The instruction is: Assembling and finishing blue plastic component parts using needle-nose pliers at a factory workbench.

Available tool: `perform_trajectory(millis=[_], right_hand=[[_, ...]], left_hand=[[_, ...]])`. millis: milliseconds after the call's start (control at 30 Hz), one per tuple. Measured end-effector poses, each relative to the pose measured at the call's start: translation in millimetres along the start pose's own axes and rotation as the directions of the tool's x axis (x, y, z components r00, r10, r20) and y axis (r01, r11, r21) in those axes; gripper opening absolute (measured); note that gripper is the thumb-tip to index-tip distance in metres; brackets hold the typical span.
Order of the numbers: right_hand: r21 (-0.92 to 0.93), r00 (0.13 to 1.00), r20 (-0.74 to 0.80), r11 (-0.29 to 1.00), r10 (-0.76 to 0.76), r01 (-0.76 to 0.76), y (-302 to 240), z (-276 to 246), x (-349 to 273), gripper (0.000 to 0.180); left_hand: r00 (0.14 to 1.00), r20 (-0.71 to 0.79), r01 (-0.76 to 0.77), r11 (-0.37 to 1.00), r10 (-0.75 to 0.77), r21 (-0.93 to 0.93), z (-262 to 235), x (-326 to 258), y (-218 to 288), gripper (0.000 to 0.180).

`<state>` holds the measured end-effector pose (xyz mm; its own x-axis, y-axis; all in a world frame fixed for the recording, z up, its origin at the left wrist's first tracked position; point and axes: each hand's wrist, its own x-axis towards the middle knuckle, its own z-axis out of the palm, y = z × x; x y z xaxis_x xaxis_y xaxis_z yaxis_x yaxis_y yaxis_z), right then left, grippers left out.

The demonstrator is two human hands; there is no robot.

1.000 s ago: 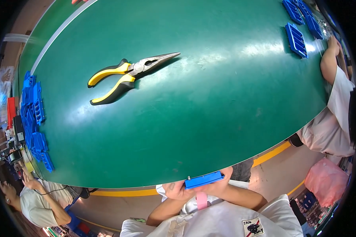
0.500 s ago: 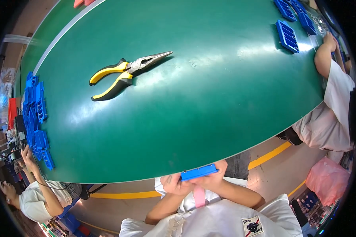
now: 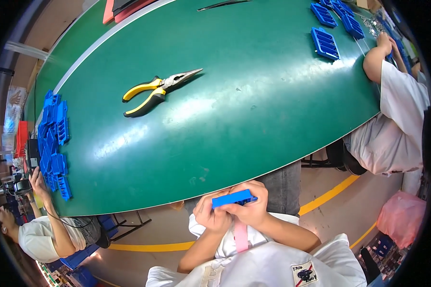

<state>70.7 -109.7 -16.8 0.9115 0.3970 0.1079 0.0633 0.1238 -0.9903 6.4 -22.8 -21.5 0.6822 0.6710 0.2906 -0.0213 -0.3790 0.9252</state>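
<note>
Just off the table's near edge, both my hands grip one blue plastic part, a long box-like piece. My left hand point(image 3: 212, 216) is closed round its left end, and my right hand point(image 3: 255, 206) is wrapped round its right end. The part point(image 3: 232, 198) is tilted, with its right end higher and a dark opening showing there; its underside is hidden by my fingers. Farther off, long-nose pliers point(image 3: 167, 82) with yellow and black handles lie on the green table point(image 3: 187, 158), handles spread, untouched by either hand.
A pile of blue slotted parts point(image 3: 52, 143) lies at the table's left edge, near a person's hand point(image 3: 39, 184). Several slotted trays point(image 3: 325, 44) lie at the far right, beside another person's arm point(image 3: 376, 62). A dark, thin tool point(image 3: 223, 5) lies at the far edge.
My hands have raised and tilted the blue part, and my fingers now reach over it more. The view has shifted, bringing the dark thin tool at the far side into sight.
</note>
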Motion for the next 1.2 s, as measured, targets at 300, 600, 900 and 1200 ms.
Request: perform_trajectory(millis=[300,600,900,1200], right_hand=[[-0.005,1.000,0.001,1.000,0.027,-0.027,-5.4,2.9,12.6,0.035],[0.104,0.991,0.028,0.986,0.129,-0.132,0.4,2.0,8.0,0.040],[0.094,0.993,0.010,0.988,0.121,-0.122,0.9,0.1,9.9,0.046],[0.015,0.981,0.160,0.993,0.113,-0.117,-14.1,-12.2,15.6,0.036]], left_hand=[[0.996,-0.069,0.064,0.993,-0.057,0.100,-0.5,-4.5,-13.5,0.059],[0.998,-0.063,0.003,0.984,0.008,0.181,-2.7,-3.8,-13.7,0.064],[0.999,-0.042,-0.007,0.967,0.019,0.256,-4.8,-11.9,-17.5,0.062],[0.999,-0.011,0.045,0.991,-0.044,0.123,-6.4,-9.0,-19.2,0.059]])
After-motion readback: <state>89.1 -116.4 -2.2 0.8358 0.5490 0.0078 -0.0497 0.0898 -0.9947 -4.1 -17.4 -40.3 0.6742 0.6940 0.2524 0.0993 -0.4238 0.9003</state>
